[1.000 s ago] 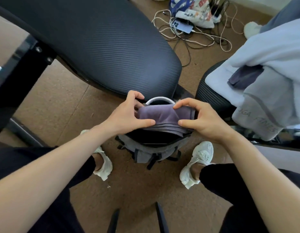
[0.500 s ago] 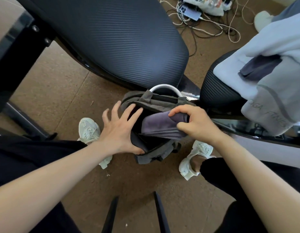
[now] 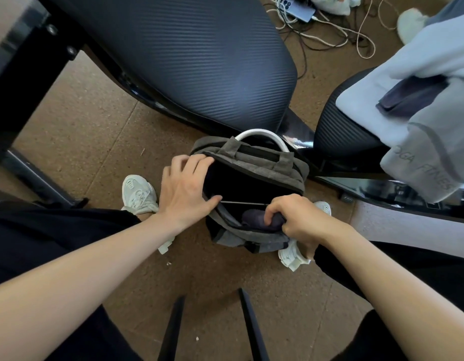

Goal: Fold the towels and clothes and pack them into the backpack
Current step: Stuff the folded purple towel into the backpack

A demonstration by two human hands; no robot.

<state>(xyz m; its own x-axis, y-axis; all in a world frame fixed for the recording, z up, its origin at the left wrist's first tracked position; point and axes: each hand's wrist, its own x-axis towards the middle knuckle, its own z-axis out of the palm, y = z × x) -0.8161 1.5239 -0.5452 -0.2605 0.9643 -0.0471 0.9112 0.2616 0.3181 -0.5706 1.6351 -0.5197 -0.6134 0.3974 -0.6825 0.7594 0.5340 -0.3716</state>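
A grey backpack (image 3: 272, 166) stands open on the floor between my feet, a white handle at its far side. My left hand (image 3: 185, 190) holds the backpack's left rim, thumb inside the opening and fingers curled over the edge. My right hand (image 3: 296, 217) grips a folded dark purple cloth (image 3: 253, 218) and has it low inside the near compartment; only a small part of the cloth shows. On the chair at the right lies a pile of pale blue and grey towels and clothes (image 3: 421, 82), with a dark purple piece (image 3: 408, 96) among them.
A large black ribbed chair seat (image 3: 189, 56) hangs over the backpack's far side. A second black chair (image 3: 340, 131) at right carries the pile. Cables and a phone (image 3: 298, 9) lie on the brown floor beyond. Two black chair legs (image 3: 249, 324) stand near me.
The purple cloth has gone from above the backpack down into it, pushed by my right hand. My left hand let go of the cloth and took the backpack's rim, spreading the opening.
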